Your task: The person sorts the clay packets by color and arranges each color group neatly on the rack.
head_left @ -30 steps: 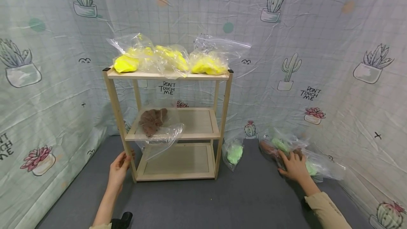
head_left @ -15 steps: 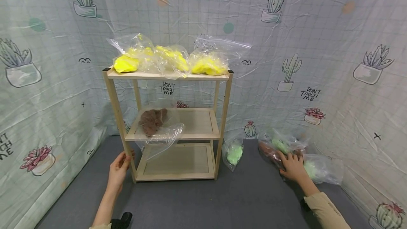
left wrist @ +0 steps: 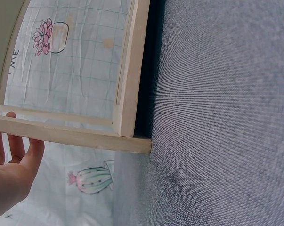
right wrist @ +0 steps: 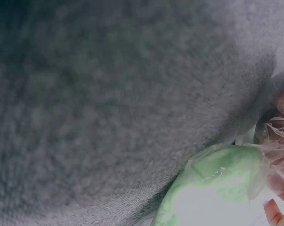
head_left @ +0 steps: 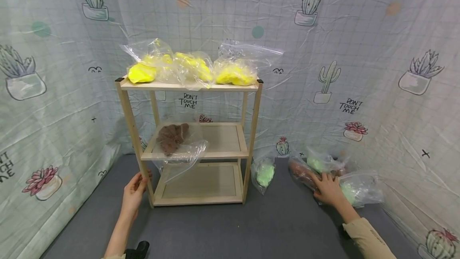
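Observation:
My left hand (head_left: 134, 193) grips the front left leg (left wrist: 61, 133) of a small wooden shelf (head_left: 199, 201), low down, fingers around it. At the right, my right hand (head_left: 328, 190) is over several clear plastic bags. Its fingers curl onto a bag with a reddish-brown lump (head_left: 301, 172). Close by lie a bag with a pale green lump (head_left: 316, 164) behind the fingers and another green bag (head_left: 350, 193) beside the wrist. In the right wrist view, a green lump in its bag (right wrist: 217, 181) is near the fingertips (right wrist: 273, 212), where crinkled plastic shows.
Bags with yellow lumps (head_left: 235, 73) line the top shelf board. On the middle board lies a bag with a brown lump (head_left: 172, 137), its plastic hanging over the edge. One green bag (head_left: 265, 174) stands by the shelf's right leg. Cactus-print cloth (head_left: 280, 103) surrounds the grey table (head_left: 215, 231).
My right hand has shifted slightly left, and the brown bag and green bags around it have moved left too. The left hand keeps its place on the shelf leg.

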`<state>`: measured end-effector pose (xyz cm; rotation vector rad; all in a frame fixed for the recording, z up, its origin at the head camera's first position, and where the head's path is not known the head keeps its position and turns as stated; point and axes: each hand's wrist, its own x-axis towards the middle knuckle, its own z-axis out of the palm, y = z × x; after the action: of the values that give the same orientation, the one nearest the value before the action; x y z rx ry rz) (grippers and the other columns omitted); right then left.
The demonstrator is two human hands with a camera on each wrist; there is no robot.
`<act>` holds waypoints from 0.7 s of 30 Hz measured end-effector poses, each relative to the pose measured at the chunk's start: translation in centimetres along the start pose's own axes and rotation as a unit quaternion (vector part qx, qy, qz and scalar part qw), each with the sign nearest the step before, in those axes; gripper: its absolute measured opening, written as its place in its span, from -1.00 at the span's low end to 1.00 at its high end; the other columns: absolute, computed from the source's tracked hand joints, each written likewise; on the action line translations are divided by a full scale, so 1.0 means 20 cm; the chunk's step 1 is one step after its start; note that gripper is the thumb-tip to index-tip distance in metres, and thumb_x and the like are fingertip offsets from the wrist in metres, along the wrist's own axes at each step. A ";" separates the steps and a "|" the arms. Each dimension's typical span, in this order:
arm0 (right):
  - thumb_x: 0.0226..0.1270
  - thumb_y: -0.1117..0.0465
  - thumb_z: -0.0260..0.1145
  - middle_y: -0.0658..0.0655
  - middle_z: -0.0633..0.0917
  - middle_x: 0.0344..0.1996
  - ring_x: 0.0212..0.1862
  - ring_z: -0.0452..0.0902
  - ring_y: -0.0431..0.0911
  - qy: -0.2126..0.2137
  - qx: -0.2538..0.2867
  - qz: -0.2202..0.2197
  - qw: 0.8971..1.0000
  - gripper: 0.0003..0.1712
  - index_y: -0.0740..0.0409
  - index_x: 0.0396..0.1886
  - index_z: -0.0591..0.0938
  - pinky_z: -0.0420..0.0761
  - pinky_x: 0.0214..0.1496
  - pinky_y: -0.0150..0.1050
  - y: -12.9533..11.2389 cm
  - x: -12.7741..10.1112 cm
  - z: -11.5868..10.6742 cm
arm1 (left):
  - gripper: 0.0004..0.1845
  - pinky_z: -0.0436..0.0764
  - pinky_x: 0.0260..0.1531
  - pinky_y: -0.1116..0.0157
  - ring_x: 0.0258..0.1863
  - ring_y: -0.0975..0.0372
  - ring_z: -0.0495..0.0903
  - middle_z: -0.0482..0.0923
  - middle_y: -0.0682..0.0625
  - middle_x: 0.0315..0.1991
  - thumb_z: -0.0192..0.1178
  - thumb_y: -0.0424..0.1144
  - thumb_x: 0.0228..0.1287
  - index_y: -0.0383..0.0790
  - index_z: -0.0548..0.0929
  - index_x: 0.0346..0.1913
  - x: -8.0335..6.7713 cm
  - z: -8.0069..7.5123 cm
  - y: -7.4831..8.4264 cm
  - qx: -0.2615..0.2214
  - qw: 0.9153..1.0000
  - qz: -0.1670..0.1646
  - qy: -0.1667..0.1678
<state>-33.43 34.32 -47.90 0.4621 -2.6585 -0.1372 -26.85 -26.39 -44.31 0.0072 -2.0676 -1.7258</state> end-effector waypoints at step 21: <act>-0.06 0.10 0.29 0.20 0.40 -0.33 -0.61 0.21 -0.13 -0.005 0.040 0.013 0.999 -0.37 -0.04 0.10 0.36 0.08 -0.53 -0.20 -0.08 -0.04 -0.05 | -0.55 0.39 -0.29 0.63 -0.22 0.62 0.47 0.49 0.50 -0.27 -0.08 -0.17 0.34 -0.49 0.34 0.10 0.00 0.00 -0.02 -0.021 1.000 0.010 -0.002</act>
<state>-31.94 33.06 -47.62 0.4544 -2.6870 -0.0266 -26.97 -26.50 -44.77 -0.0306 -2.0265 -1.7577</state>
